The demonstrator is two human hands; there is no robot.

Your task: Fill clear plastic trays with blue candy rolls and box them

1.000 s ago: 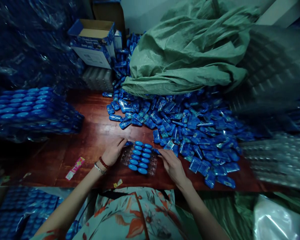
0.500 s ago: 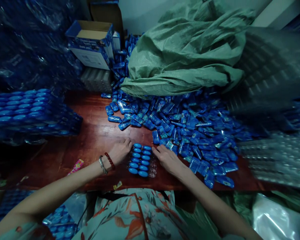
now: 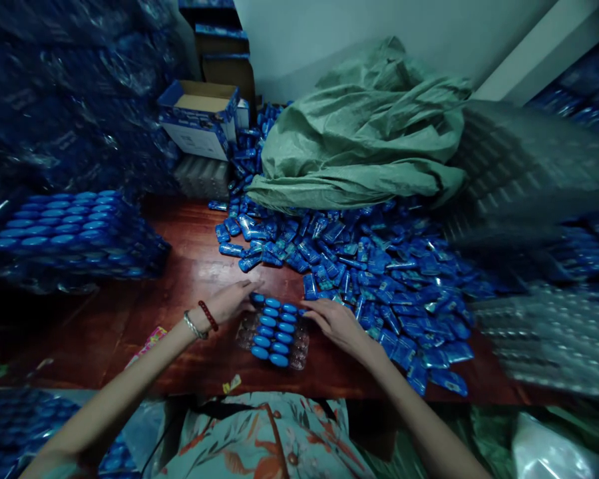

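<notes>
— Where to look first?
— At two columns of glossy blue oval containers (image 3: 265,331) in a clear plastic blister tray (image 3: 299,354), flat on the reddish-brown wooden table (image 3: 180,289), between the bare left hand (image 3: 229,303) and the bare right hand (image 3: 338,324).
— And gripping what?
— Impossible to tell, with left fingertips at a small blue item (image 3: 257,299) by the tray's far-left corner, and right fingertips bent beside a bit of blue (image 3: 301,311) at the far right.
— Crowded by what?
— See a loose heap of shiny blue plastic packets (image 3: 379,273), spread just beyond and beside the right hand. Find a crumpled green fabric sack (image 3: 359,153) over its back part, hiding much there.
— To the left?
— Note a neat block of blue oval-topped packs (image 3: 64,223), and farther back an open blue-and-white cardboard box (image 3: 199,138) on greyish ribbed plastic trays (image 3: 202,176). Nearer, spot a pink-and-yellow wrapper (image 3: 151,340), partly behind the left forearm (image 3: 124,389).
— To the right?
— Blurred stacks of clear plastic trays (image 3: 554,339), near the heap's edge.
</notes>
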